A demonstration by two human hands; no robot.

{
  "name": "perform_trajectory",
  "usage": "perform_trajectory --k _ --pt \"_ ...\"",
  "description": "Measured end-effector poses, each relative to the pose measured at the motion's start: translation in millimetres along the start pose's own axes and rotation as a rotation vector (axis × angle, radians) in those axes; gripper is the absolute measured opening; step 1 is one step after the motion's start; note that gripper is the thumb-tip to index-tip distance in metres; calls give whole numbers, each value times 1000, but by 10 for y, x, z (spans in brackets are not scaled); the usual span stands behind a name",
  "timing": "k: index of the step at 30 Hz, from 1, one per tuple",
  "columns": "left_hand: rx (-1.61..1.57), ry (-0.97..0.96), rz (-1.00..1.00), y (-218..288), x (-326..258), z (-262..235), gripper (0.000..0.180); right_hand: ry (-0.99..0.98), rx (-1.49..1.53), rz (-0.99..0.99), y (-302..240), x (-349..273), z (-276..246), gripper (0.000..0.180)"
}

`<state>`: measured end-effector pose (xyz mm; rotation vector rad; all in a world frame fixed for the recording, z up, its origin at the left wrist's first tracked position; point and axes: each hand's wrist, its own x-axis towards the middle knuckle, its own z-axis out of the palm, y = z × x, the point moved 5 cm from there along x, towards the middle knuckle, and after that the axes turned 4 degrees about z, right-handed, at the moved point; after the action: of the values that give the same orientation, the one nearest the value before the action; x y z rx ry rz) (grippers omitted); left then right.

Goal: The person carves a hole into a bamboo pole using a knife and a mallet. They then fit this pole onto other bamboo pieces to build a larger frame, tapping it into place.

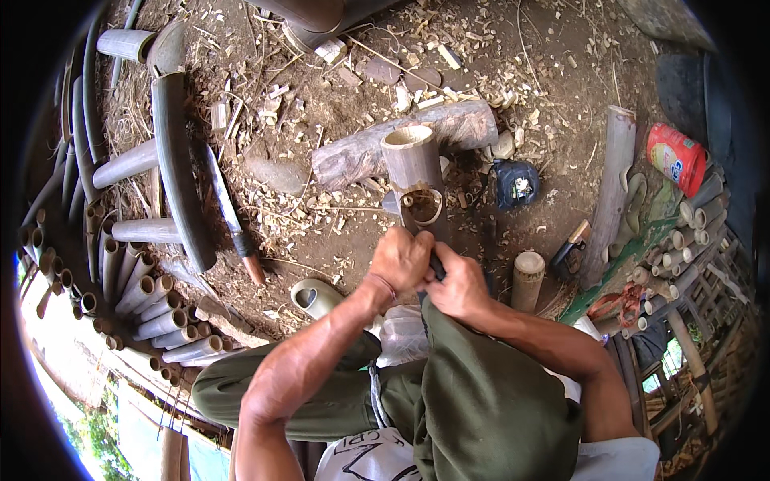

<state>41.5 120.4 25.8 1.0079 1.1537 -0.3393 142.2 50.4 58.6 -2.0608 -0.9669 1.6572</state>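
Observation:
A bamboo tube [408, 160] leans on a log in front of me, its open end pointing away. A rounded notch [422, 207] is cut through its wall, just beyond my hands. My right hand [463, 287] is closed around the dark handle [435, 264] of a tool whose working end is hidden. Pressed against it, my left hand [401, 258] is closed in a fist at the near side of the notch. What its fingers grip is hidden.
The rough log [345, 163] lies crosswise on dirt strewn with chips. A long knife [226, 204] lies left beside a bamboo frame [178, 184]. Rightward are a dark container [515, 184], a bamboo piece [528, 280], a wooden-handled tool [571, 247] and a red packet [676, 159]. Cut bamboo tubes [164, 322] are stacked left.

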Motion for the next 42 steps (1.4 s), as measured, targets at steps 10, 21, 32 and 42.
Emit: perform_trajectory --k 10,21,32,42 --pt "61 177 466 155 86 341 37 105 -357 -180 -45 -78 -504 38" --pt "-1649 106 77 397 -6 521 44 -535 -1352 -645 -1138 619 -547 17" --pt "-285 -235 494 -18 -330 944 97 -515 -636 -227 -506 320 -919 39" --pt "261 195 553 636 -980 293 43 458 -623 -622 -667 -771 -1302 46"
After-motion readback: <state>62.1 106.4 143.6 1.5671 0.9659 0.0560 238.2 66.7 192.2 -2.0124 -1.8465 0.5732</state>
